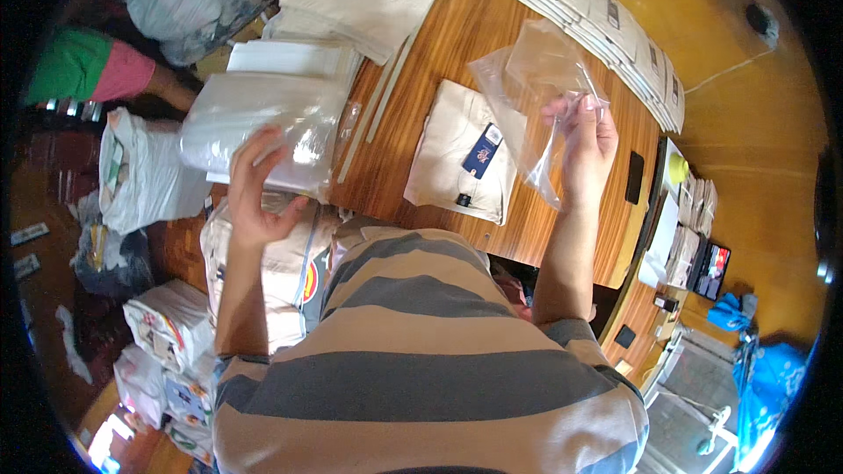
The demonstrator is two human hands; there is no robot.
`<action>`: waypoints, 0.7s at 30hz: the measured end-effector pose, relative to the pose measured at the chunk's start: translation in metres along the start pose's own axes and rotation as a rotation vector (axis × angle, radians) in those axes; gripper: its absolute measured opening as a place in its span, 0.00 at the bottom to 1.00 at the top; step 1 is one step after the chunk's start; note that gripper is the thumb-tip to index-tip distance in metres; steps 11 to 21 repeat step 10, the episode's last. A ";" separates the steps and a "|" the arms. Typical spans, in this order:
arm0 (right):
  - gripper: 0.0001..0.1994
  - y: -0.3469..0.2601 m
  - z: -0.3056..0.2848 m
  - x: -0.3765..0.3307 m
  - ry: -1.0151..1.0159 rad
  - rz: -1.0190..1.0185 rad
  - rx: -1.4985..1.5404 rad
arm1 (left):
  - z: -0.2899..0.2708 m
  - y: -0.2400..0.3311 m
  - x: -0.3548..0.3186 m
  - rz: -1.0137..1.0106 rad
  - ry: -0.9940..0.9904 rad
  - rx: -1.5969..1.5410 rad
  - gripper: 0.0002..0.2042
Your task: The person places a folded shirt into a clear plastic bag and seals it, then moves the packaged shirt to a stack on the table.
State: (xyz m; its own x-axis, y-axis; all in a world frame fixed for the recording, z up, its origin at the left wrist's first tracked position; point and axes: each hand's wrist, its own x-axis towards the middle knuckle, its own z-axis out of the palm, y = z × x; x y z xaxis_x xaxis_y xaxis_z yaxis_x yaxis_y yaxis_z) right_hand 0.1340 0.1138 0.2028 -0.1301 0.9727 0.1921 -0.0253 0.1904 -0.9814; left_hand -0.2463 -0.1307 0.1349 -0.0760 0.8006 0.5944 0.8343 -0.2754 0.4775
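My right hand [587, 145] pinches the edge of a clear plastic bag [546, 61], which hangs loose and partly overlaps a folded beige garment. That garment [446, 145] lies flat on the wooden table in front of me, with a dark blue hang tag [482, 151] and a small black piece near its lower edge. At the left, my left hand [257, 189] is open, its fingers spread at the near edge of a stack of clear plastic bags [250, 110]. Whether the fingertips touch the top bag I cannot tell.
Packed garments [584, 0] in clear bags line the table's [421, 70] far right edge. More beige cloth [369, 4] lies at the far left, near pale strips [379, 96]. A dark phone-like object [634, 177] is at the right. Another person's sleeve [79, 66] shows at the left, among full bags.
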 end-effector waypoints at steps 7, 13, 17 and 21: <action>0.12 -0.017 -0.014 -0.030 -0.176 -0.159 -0.242 | 0.129 0.064 0.123 -0.888 -0.309 -1.909 0.50; 0.12 -0.019 -0.032 -0.034 -0.237 -0.111 -0.189 | 0.169 0.078 0.153 -0.845 -0.725 -1.527 0.53; 0.12 -0.019 -0.032 -0.034 -0.237 -0.111 -0.189 | 0.169 0.078 0.153 -0.845 -0.725 -1.527 0.53; 0.12 -0.019 -0.032 -0.034 -0.237 -0.111 -0.189 | 0.169 0.078 0.153 -0.845 -0.725 -1.527 0.53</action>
